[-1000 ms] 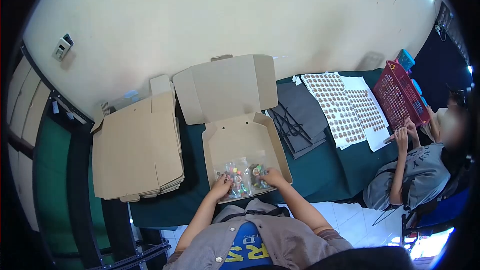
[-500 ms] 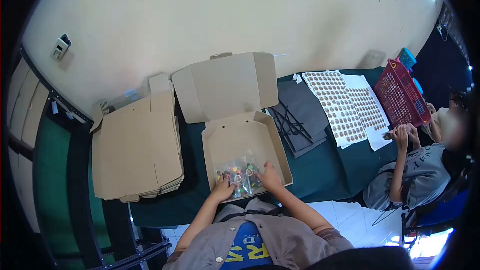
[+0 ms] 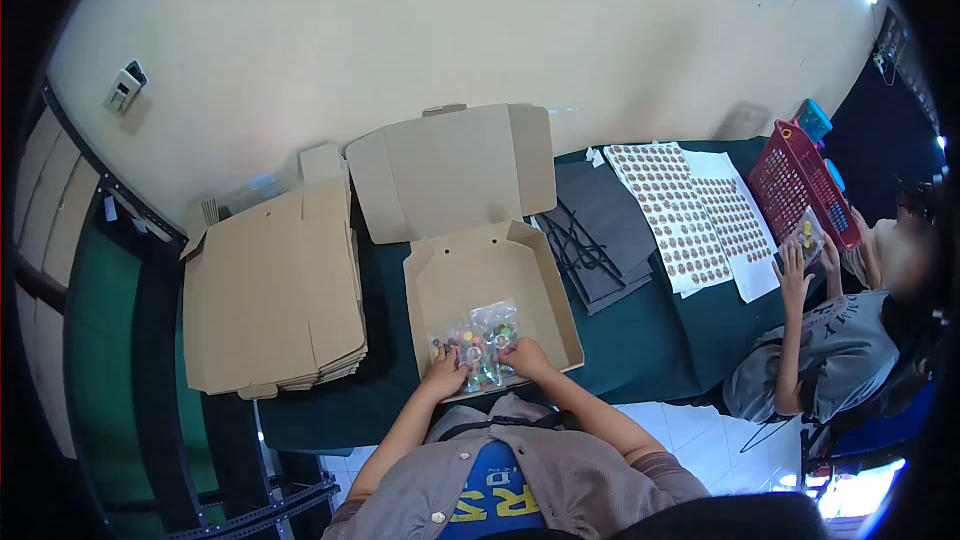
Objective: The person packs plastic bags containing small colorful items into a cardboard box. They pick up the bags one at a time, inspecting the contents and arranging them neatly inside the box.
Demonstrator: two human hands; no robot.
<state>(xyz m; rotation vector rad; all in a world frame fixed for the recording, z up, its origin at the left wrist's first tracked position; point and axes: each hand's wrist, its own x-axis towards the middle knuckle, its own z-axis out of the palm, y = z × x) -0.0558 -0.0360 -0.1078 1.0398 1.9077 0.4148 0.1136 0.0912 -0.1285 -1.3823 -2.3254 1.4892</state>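
An open cardboard box (image 3: 480, 275) lies before me with its lid raised toward the wall. Clear plastic bags with small colourful items (image 3: 480, 348) rest in its near part. My left hand (image 3: 444, 374) touches the bags at their left side, near the box's front edge. At the right side, my right hand (image 3: 525, 357) has its fingers closed at the edge of a bag. The fingertips of both hands are partly hidden by glare and plastic.
Flattened cardboard boxes (image 3: 275, 295) are stacked at left. Dark bags with black straps (image 3: 595, 235), sticker sheets (image 3: 670, 215) and a red basket (image 3: 800, 185) lie to the right. A co-worker (image 3: 825, 350) holds a plastic bag beside the basket; another person is partly visible behind.
My right hand has moved left and inward, and the right bag lies shifted slightly. The co-worker's hands now hold up a clear bag with colourful contents.
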